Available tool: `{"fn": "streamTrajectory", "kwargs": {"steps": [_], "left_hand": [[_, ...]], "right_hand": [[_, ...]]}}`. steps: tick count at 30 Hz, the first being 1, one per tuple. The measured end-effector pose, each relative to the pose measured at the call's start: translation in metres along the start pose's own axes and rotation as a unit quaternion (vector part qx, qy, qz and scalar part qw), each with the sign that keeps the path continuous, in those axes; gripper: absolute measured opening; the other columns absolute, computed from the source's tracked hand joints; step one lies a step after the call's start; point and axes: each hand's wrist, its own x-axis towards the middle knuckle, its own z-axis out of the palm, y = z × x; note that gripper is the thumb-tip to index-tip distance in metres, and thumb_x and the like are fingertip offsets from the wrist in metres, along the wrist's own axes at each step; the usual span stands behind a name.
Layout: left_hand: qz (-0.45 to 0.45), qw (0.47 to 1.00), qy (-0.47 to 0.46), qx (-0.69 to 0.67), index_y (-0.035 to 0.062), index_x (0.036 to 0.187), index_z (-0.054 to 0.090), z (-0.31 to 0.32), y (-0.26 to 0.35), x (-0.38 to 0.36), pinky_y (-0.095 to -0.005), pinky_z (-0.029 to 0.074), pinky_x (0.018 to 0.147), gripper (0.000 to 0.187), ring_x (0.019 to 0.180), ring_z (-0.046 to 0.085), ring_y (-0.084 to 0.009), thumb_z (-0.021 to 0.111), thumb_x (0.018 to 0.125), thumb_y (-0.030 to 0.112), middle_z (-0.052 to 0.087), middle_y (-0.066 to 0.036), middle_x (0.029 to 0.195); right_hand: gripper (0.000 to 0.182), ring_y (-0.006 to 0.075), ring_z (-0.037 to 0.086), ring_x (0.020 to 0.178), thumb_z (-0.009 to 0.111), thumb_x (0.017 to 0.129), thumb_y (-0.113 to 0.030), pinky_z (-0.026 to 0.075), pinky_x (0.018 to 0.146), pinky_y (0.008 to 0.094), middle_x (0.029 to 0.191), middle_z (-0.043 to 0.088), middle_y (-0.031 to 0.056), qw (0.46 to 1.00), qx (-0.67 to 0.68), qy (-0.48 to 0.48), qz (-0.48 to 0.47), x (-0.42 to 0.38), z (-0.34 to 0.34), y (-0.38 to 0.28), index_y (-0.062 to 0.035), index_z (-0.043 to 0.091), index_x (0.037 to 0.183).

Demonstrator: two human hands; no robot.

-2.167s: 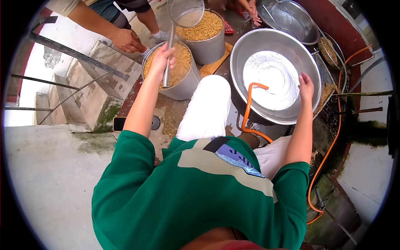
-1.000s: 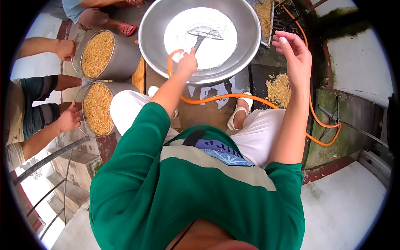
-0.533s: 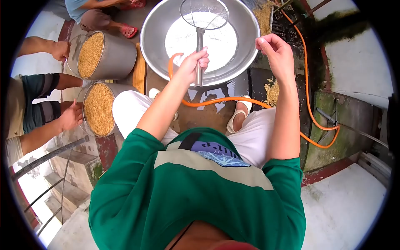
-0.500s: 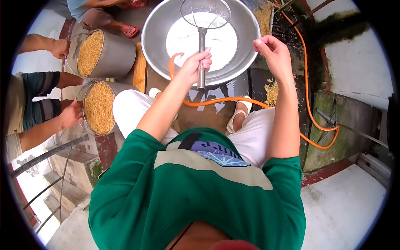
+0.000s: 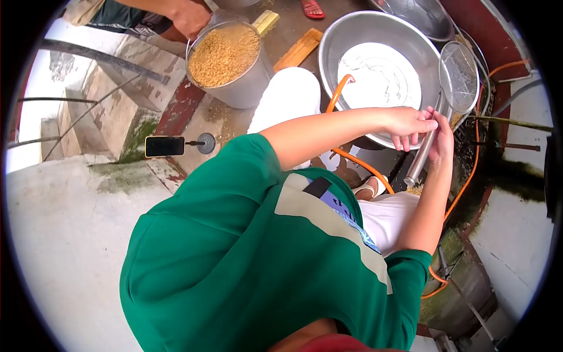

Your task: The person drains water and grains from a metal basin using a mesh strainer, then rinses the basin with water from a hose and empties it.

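Two hands (image 5: 404, 121) (image 5: 443, 138) meet at strainer (image 5: 459, 77) near basin's rim (image 5: 328, 44).

across the chest of the green short-sleeved cloth shirt (image 5: 234, 252) i'm wearing sits a purple-and-blue printed panel (image 5: 347, 215), and on its purple part i can see a few dark letters (image 5: 338, 202). they run slanted from where i look down, small and partly cut off by the folds, so i can't make out a word. i can read nothing else.
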Motion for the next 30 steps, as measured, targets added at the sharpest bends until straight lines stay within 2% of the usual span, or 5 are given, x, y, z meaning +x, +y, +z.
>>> {"fn": "streamTrajectory", "kwargs": {"steps": [7, 13, 21, 25, 30], "left_hand": [[0.257, 0.850, 0.460, 0.028, 0.0054, 0.101, 0.055, -0.068, -0.019, -0.164, -0.0172, 0.037, 0.045, 0.018, 0.053, 0.045, -0.0036, 0.052, 0.087, 0.016, 0.051, 0.002, 0.070], [0.046, 0.769, 0.637, -0.003, 0.0044, 0.091, 0.056, -0.080, -0.131, -0.280, -0.0171, 0.039, 0.049, 0.011, 0.058, 0.046, -0.0031, 0.056, 0.084, 0.013, 0.050, 0.004, 0.070], [0.016, 0.730, 0.683, -0.023, 0.0050, 0.099, 0.055, -0.108, -0.199, -0.317, -0.0168, 0.038, 0.047, 0.015, 0.056, 0.048, -0.0039, 0.053, 0.085, 0.010, 0.050, 0.003, 0.073], [0.099, 0.733, 0.673, 0.020, 0.0039, 0.113, 0.050, -0.119, -0.115, -0.291, -0.0173, 0.040, 0.053, 0.028, 0.065, 0.049, -0.0056, 0.052, 0.086, 0.010, 0.049, 0.000, 0.087], [0.248, 0.821, 0.513, -0.023, 0.0024, 0.115, 0.048, -0.117, -0.031, -0.192, -0.0223, 0.046, 0.065, 0.032, 0.077, 0.053, -0.0098, 0.053, 0.085, 0.011, 0.050, -0.006, 0.098]], "right_hand": [[0.015, 0.0099, 0.048, 0.060, 0.044, 0.089, -0.017, 0.045, 0.060, 0.0254, 0.067, 0.047, -0.0013, 0.994, 0.080, -0.063, 0.040, 0.024, -0.037, -0.004, -0.0030, 0.049, 0.091], [0.015, 0.0101, 0.047, 0.059, 0.045, 0.089, -0.016, 0.045, 0.060, 0.0252, 0.065, 0.046, -0.0010, 0.997, 0.060, -0.048, 0.026, 0.015, -0.033, -0.005, -0.0024, 0.049, 0.093], [0.018, 0.0116, 0.049, 0.056, 0.052, 0.086, -0.013, 0.046, 0.057, 0.0246, 0.064, 0.048, 0.0010, 0.999, 0.008, 0.044, 0.005, 0.008, -0.049, -0.021, 0.0019, 0.053, 0.096], [0.019, 0.0121, 0.049, 0.057, 0.053, 0.085, -0.010, 0.049, 0.059, 0.0262, 0.064, 0.048, 0.0015, 0.996, -0.003, 0.077, -0.037, -0.006, -0.048, -0.052, 0.0027, 0.051, 0.099], [0.024, 0.0116, 0.048, 0.061, 0.049, 0.086, -0.009, 0.047, 0.060, 0.0265, 0.067, 0.046, 0.0016, 0.994, 0.064, 0.022, -0.091, -0.032, -0.030, -0.056, 0.0052, 0.046, 0.105]]}}
